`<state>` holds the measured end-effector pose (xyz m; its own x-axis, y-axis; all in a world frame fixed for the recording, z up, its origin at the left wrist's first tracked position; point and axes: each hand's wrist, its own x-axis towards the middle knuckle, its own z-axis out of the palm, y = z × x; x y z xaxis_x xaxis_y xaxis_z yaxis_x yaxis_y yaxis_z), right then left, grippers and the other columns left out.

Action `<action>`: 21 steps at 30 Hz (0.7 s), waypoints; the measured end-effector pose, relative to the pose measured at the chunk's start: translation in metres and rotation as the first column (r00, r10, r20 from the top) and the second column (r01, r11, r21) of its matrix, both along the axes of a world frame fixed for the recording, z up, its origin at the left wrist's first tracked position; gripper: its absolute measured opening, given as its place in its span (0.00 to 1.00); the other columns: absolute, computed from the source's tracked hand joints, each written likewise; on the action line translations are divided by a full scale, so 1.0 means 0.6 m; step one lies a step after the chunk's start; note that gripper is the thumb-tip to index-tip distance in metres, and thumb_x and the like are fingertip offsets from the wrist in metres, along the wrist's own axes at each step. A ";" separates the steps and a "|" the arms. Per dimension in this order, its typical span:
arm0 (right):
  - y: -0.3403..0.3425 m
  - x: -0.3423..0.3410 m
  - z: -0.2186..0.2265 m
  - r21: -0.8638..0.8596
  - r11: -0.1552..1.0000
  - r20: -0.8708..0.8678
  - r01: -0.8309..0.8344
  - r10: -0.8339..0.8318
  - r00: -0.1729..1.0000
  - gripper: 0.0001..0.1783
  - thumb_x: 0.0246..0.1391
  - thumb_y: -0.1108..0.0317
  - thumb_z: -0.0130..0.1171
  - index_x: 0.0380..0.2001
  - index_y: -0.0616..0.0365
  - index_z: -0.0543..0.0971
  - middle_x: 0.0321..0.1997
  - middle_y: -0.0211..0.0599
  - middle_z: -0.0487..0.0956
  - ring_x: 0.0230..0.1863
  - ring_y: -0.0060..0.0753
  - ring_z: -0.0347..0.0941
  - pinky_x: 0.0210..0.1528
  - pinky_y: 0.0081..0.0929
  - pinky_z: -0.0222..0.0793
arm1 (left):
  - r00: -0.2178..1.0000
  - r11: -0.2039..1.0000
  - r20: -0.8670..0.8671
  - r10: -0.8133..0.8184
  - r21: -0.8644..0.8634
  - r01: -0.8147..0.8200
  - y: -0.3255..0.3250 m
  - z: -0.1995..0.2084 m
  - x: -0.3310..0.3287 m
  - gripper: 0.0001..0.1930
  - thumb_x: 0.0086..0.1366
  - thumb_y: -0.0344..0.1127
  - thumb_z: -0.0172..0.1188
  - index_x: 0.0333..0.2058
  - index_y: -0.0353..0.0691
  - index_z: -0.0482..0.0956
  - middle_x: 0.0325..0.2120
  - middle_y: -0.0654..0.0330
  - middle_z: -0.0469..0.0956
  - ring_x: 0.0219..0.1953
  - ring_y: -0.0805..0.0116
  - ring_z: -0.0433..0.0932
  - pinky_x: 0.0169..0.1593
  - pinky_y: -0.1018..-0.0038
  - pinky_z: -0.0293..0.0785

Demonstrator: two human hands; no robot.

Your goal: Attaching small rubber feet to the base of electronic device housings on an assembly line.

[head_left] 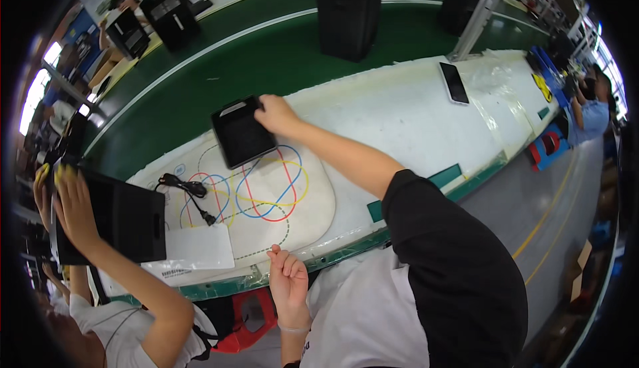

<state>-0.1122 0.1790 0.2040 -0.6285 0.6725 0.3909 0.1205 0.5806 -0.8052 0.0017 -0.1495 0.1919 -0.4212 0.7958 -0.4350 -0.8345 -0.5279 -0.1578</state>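
My right hand [278,116] grips the right upper edge of a shallow black tray-like box [243,135], its fingers closed over the rim. The box is tilted above the far part of a white mat [313,205] printed with red, blue, yellow and green looping lines. Close to my body, at the table's near edge, my left hand [289,280] has its fingers loosely curled together, with nothing visible in them. A bundled black power cord [184,185] with a plug lies on the mat, left of the box.
At left a co-worker's hand [76,208] is on a large black case [126,218], beside a white plastic bag [200,247]. A phone [454,83] lies on the table at right. Beyond runs a green conveyor belt [266,55] carrying a tall black case [349,12]. A metal post [482,15] rises there.
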 end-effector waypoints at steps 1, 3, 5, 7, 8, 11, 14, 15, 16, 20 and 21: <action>0.031 0.033 0.006 0.063 0.998 0.037 0.031 -0.033 0.999 0.15 0.43 0.65 0.55 0.29 0.70 0.75 0.33 0.60 0.77 0.37 0.60 0.73 0.40 0.46 0.69 | 0.997 0.998 -0.074 -0.037 0.044 0.040 0.000 0.000 0.000 0.12 0.72 0.39 0.42 0.42 0.39 0.70 0.17 0.70 0.58 0.18 0.80 0.56 0.23 0.84 0.56; 0.099 0.109 0.017 0.115 0.985 0.081 0.126 -0.136 0.987 0.15 0.40 0.66 0.55 0.29 0.69 0.76 0.32 0.59 0.77 0.35 0.56 0.75 0.38 0.43 0.69 | 0.986 0.992 -0.155 -0.069 0.091 0.084 0.006 -0.001 -0.001 0.14 0.72 0.42 0.41 0.39 0.40 0.71 0.16 0.70 0.58 0.17 0.81 0.55 0.22 0.84 0.55; 0.168 0.214 0.030 0.111 0.970 0.137 0.215 -0.229 0.964 0.17 0.41 0.66 0.54 0.33 0.67 0.78 0.31 0.57 0.78 0.36 0.52 0.76 0.38 0.41 0.70 | 0.971 0.990 -0.206 -0.118 0.058 0.132 0.008 -0.003 0.001 0.14 0.72 0.44 0.41 0.38 0.41 0.71 0.14 0.71 0.56 0.16 0.81 0.54 0.21 0.85 0.54; 0.230 0.331 0.037 0.167 0.926 0.102 0.338 -0.357 0.929 0.17 0.41 0.69 0.52 0.37 0.65 0.77 0.37 0.58 0.77 0.43 0.58 0.73 0.44 0.44 0.69 | 0.966 0.989 -0.230 -0.120 0.059 0.137 0.015 -0.010 0.004 0.13 0.72 0.42 0.41 0.40 0.41 0.71 0.16 0.70 0.59 0.17 0.81 0.56 0.22 0.85 0.57; 0.255 0.379 0.037 0.217 0.866 0.175 0.451 -0.489 0.854 0.19 0.43 0.69 0.51 0.40 0.63 0.77 0.39 0.59 0.77 0.45 0.59 0.73 0.46 0.44 0.68 | 0.961 0.989 -0.247 -0.123 0.052 0.140 0.016 -0.011 0.004 0.12 0.72 0.40 0.42 0.41 0.41 0.71 0.18 0.70 0.61 0.19 0.81 0.59 0.23 0.85 0.59; 0.364 0.502 -0.009 0.302 0.778 0.238 0.551 -0.621 0.747 0.17 0.47 0.67 0.51 0.39 0.65 0.77 0.37 0.58 0.78 0.42 0.57 0.74 0.45 0.42 0.68 | 0.967 0.985 -0.239 -0.091 -0.167 0.052 0.035 0.017 0.014 0.10 0.71 0.34 0.44 0.45 0.39 0.71 0.26 0.67 0.68 0.26 0.79 0.66 0.30 0.84 0.66; 0.382 0.514 -0.018 0.252 0.819 0.258 0.516 -0.571 0.779 0.18 0.48 0.64 0.52 0.37 0.69 0.78 0.34 0.60 0.78 0.40 0.57 0.75 0.43 0.41 0.68 | 0.992 0.982 -0.124 0.003 -0.186 -0.026 0.041 0.030 0.019 0.12 0.71 0.28 0.41 0.49 0.35 0.69 0.35 0.62 0.70 0.33 0.73 0.68 0.37 0.80 0.69; 0.393 0.519 -0.020 0.287 0.820 0.307 0.495 -0.568 0.763 0.18 0.50 0.62 0.53 0.36 0.69 0.78 0.34 0.60 0.78 0.40 0.57 0.75 0.44 0.40 0.68 | 0.999 0.987 -0.054 0.010 -0.162 -0.019 0.044 0.047 0.020 0.12 0.70 0.28 0.43 0.49 0.35 0.68 0.35 0.60 0.71 0.35 0.71 0.69 0.39 0.78 0.70; 0.422 0.533 -0.022 0.357 0.821 0.424 0.445 -0.567 0.706 0.20 0.51 0.59 0.54 0.40 0.66 0.77 0.39 0.60 0.77 0.45 0.57 0.74 0.47 0.39 0.68 | 0.998 0.984 -0.047 0.044 -0.171 -0.051 0.051 0.057 0.025 0.12 0.70 0.28 0.43 0.49 0.35 0.68 0.35 0.60 0.71 0.35 0.71 0.69 0.39 0.78 0.70; 0.331 0.464 0.101 0.633 0.592 -0.016 0.499 -0.634 0.773 0.25 0.49 0.61 0.61 0.50 0.59 0.73 0.53 0.50 0.72 0.56 0.49 0.67 0.56 0.38 0.63 | 0.977 0.999 -0.209 -0.045 -0.009 0.044 0.049 0.046 0.044 0.13 0.67 0.28 0.45 0.50 0.35 0.67 0.26 0.66 0.65 0.28 0.74 0.64 0.34 0.79 0.65; 0.289 0.418 0.149 0.561 0.723 -0.135 0.403 -0.401 0.906 0.24 0.51 0.64 0.60 0.52 0.58 0.72 0.55 0.45 0.72 0.57 0.42 0.67 0.59 0.34 0.61 | 0.970 0.989 -0.231 -0.075 -0.138 0.044 0.056 0.050 0.046 0.16 0.66 0.25 0.44 0.52 0.35 0.66 0.24 0.67 0.61 0.26 0.76 0.61 0.31 0.80 0.61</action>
